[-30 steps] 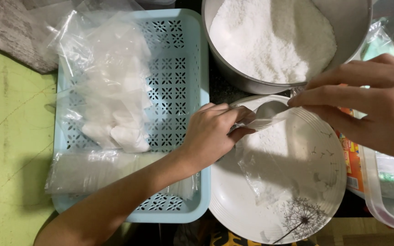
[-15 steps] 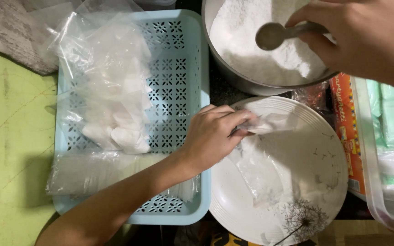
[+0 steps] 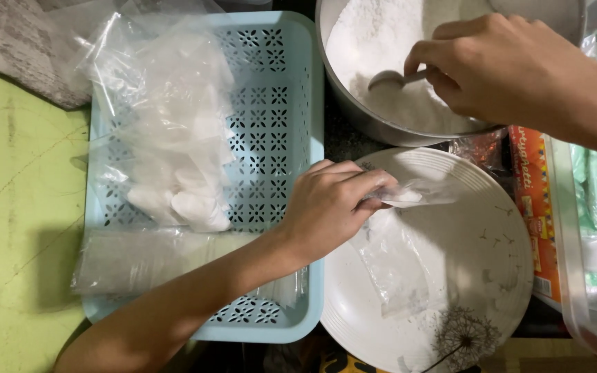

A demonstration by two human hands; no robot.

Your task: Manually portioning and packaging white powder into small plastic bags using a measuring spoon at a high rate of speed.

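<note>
A small clear plastic bag (image 3: 399,255) is pinched at its mouth by the closed fingers of the left hand (image 3: 329,204), and it lies over a white plate (image 3: 492,276) printed with a dandelion design near its lower edge. Some white powder can be seen inside the bag (how much cannot be told through the creased film).

A metal spoon (image 3: 390,80) is gripped by its handle in the closed fingers of the right hand (image 3: 506,69), with its bowl sunk into the white powder (image 3: 374,41) that fills a large metal bowl (image 3: 354,114) just above the plate.

To the left, a light blue perforated basket (image 3: 271,124) is loaded with filled clear packets (image 3: 174,166) and, along its lower part, a stack of empty plastic bags (image 3: 146,259). The basket is set on a green surface (image 3: 15,207). At the right edge, an orange printed package (image 3: 535,200) is seen beside a clear plastic container (image 3: 575,276).
</note>
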